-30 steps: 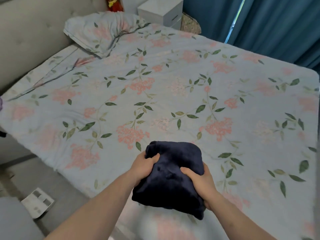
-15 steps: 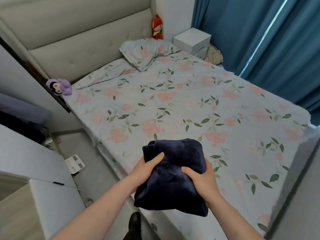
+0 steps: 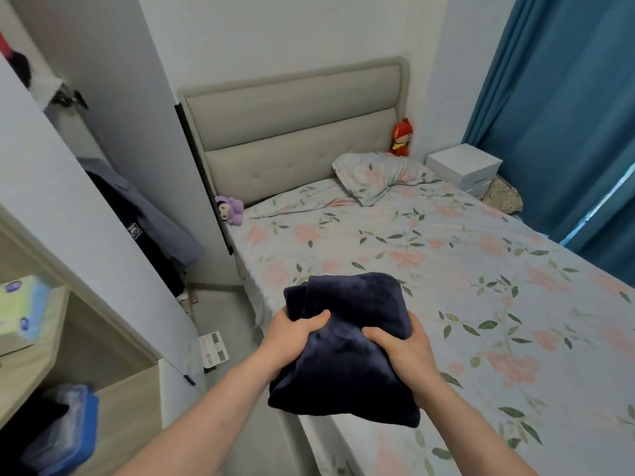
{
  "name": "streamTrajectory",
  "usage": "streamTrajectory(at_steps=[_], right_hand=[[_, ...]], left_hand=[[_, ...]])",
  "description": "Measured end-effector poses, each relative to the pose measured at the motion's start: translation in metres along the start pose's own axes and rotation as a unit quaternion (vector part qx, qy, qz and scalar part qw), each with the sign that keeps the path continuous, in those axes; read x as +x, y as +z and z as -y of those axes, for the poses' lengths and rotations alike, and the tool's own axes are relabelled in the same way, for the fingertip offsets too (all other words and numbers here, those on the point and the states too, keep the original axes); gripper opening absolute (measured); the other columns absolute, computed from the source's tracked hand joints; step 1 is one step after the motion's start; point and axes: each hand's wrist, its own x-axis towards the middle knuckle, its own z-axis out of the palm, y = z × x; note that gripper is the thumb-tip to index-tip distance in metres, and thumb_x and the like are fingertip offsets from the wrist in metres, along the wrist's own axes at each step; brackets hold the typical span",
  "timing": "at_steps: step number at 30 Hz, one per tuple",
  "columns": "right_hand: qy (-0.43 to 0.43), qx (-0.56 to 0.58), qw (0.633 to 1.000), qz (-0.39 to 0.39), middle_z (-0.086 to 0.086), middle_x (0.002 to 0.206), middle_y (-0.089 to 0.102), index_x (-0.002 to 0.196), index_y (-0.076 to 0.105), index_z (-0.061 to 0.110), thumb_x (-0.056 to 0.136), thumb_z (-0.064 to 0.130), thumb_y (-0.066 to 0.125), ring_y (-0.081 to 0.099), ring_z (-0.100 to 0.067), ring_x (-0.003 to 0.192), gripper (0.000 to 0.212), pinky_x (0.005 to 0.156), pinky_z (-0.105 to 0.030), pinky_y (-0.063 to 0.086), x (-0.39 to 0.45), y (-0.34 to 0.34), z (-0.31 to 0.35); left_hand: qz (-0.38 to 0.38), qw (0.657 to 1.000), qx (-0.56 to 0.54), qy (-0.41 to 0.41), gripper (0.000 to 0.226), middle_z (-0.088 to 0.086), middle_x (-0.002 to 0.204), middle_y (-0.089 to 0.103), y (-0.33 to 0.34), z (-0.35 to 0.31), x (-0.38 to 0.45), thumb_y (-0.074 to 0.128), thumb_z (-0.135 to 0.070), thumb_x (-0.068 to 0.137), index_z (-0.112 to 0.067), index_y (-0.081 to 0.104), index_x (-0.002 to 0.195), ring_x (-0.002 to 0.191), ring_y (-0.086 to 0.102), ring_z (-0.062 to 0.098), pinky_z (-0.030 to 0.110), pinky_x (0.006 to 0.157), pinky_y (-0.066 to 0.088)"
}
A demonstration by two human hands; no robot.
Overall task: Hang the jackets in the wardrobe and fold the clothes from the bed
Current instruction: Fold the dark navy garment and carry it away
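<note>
Folded dark garment (image 3: 347, 341): lower centre of frame, held above the bed (image 3: 446, 269) edge. Left hand (image 3: 292, 334) and right hand (image 3: 405, 352) grip its sides, thumbs on top (fingers hidden beneath). Wardrobe (image 3: 86, 201), left: jackets (image 3: 147, 221) partly visible, upper contents blurred. Blue item (image 3: 68, 434), lower left, cut off.

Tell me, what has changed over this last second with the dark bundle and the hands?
The view swung left and up, off the bed toward the headboard and the wardrobe. The folded navy garment stayed gripped between the left hand and the right hand, lifted off the bed; nothing was let go.
</note>
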Motion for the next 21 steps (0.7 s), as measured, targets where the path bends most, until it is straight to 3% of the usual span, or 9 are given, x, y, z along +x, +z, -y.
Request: streamTrajectory(at_steps=[2,7,14,19,21], right_hand=[[-0.016,-0.007,1.0,0.007,0.011,0.087,0.075,0.104,0.063,0.031,0.079,0.014,0.081,0.073,-0.009,0.079,0.035,0.066,-0.029,0.056,0.009,0.029,0.017],[-0.033,-0.011,0.999,0.007,0.015,0.089,0.076,0.111,0.063,0.032,0.074,0.022,0.085,0.074,-0.004,0.078,0.044,0.07,-0.032,0.055,0.033,0.09,0.047],[-0.056,-0.021,0.998,0.008,0.01,0.105,0.073,0.123,0.057,0.033,0.076,0.027,0.087,0.071,-0.008,0.09,0.056,0.067,-0.027,0.052,0.065,0.141,0.092],[-0.067,-0.014,0.997,0.022,0.009,0.106,0.075,0.126,0.057,0.03,0.072,0.036,0.091,0.073,-0.011,0.096,0.064,0.075,-0.031,0.055,0.105,0.164,0.115],[-0.065,-0.015,0.997,0.045,0.01,0.112,0.072,0.13,0.054,0.032,0.072,0.044,0.09,0.071,-0.011,0.1,0.069,0.077,-0.033,0.055,0.124,0.173,0.125]], left_hand=[[-0.014,1.0,-0.008,0.008,0.02,-0.008,0.077,0.076,-0.03,-0.01,0.011,0.082,-0.034,0.083,-0.021,0.07,0.092,0.085,0.074,0.02,0.037,0.074,0.056],[-0.04,0.999,-0.013,0.034,0.028,-0.005,0.083,0.078,-0.091,-0.038,0.034,0.084,-0.037,0.079,-0.02,0.073,0.098,0.09,0.075,0.022,0.046,0.088,0.06],[-0.074,0.994,-0.039,0.063,0.023,-0.002,0.086,0.077,-0.139,-0.075,0.063,0.083,-0.032,0.083,-0.019,0.072,0.098,0.09,0.072,0.021,0.034,0.077,0.055],[-0.094,0.992,-0.047,0.074,0.025,-0.001,0.087,0.076,-0.159,-0.103,0.096,0.083,-0.033,0.083,-0.016,0.071,0.098,0.085,0.071,0.018,0.029,0.066,0.048],[-0.103,0.99,-0.051,0.078,0.024,-0.002,0.087,0.076,-0.168,-0.114,0.112,0.083,-0.034,0.083,-0.019,0.071,0.096,0.086,0.071,0.019,0.03,0.068,0.049]])
